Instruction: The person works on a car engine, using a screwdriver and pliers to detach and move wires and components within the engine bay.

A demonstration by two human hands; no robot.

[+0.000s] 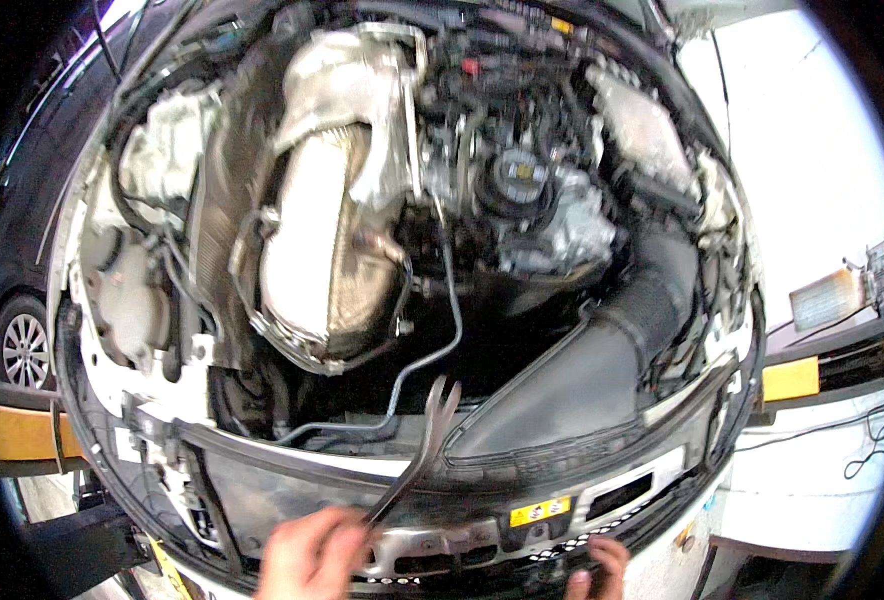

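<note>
Low in the view, my left hand is closed around a long, bent metal tool with a forked tip. The tool slants up and right over the car's front panel. Its two prongs stand over the dark gap in front of the engine, close to a thin metal pipe. Further right, my right hand is at the front edge of the engine bay, partly cut off by the lower edge. Its thumb and curled fingers are apart, with nothing visible between them.
A large silver heat-shielded part fills the bay's left middle. The black air duct lies at the right front, behind a yellow label. Another car's wheel is at far left. Yellow pads flank the car.
</note>
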